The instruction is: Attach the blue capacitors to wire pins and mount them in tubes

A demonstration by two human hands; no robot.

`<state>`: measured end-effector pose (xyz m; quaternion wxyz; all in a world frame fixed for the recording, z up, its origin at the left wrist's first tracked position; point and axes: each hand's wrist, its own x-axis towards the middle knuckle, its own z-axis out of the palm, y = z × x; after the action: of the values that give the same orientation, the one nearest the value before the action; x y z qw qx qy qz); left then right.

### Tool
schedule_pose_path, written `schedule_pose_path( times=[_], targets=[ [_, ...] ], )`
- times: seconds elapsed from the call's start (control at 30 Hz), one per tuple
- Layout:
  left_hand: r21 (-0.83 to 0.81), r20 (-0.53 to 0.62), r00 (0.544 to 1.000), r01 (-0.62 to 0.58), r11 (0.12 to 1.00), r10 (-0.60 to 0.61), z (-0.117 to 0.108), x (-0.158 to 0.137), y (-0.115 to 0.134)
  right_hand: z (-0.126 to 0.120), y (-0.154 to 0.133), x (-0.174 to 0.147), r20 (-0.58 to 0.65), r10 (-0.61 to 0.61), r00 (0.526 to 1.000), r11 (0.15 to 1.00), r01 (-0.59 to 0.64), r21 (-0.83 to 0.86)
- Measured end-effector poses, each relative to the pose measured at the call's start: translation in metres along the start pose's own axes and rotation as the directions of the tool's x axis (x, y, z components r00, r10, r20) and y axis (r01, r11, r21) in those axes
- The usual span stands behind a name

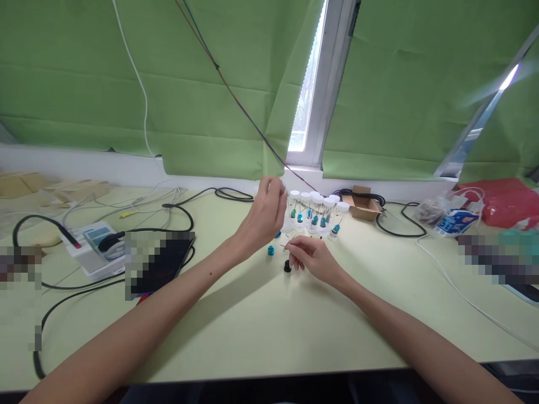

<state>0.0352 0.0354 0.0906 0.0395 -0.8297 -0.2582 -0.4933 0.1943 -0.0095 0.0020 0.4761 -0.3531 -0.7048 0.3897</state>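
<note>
My left hand (268,212) is raised at the left end of a group of small clear vials (323,220) with white caps. Its fingers are pinched together, and whatever is between them is hidden. Lower and nearer, my right hand (310,257) pinches a thin pin-like piece (283,246) that points left. Several vials hold small teal pieces with thin stems. Below my left hand a small teal knob-like piece (270,251) lies on the table. A black knob-like piece (287,266) stands just beside my right fingertips.
A dark tablet-like device (162,262) and a white box with a display (95,247) are at left among black cables. Behind the vials sits an open cardboard box (362,206). A blue-and-white packet (457,222) and a red bag (505,202) lie at right.
</note>
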Motion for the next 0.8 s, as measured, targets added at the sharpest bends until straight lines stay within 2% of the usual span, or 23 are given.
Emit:
schedule_pose_path(
  times=[0.1, 0.27, 0.37, 0.53, 0.8],
  targets=[
    [-0.058, 0.023, 0.998, -0.054, 0.997, 0.055, -0.006, -0.022, 0.003, -0.001, 0.001, 0.000, 0.024, 0.006, 1.000, 1.000, -0.007, 0.019],
    [-0.120, 0.057, 0.989, -0.128, 0.985, 0.136, -0.007, -0.055, -0.010, -0.003, 0.005, -0.001, 0.031, 0.034, 0.999, 0.999, -0.035, 0.030],
    [-0.126, 0.024, 0.995, -0.090, 0.988, 0.094, -0.006, -0.067, -0.019, -0.003, 0.006, -0.001, 0.027, 0.042, 0.999, 0.998, -0.043, 0.035],
    [-0.155, 0.072, 0.997, -0.027, 0.987, 0.038, -0.002, -0.079, -0.026, -0.002, 0.005, -0.002, 0.038, 0.036, 0.999, 0.999, -0.037, 0.015],
    [-0.238, 0.162, 0.978, 0.165, 0.957, -0.128, 0.010, -0.090, -0.025, -0.002, 0.008, -0.002, 0.046, 0.019, 0.999, 1.000, -0.019, -0.012]
  ],
)
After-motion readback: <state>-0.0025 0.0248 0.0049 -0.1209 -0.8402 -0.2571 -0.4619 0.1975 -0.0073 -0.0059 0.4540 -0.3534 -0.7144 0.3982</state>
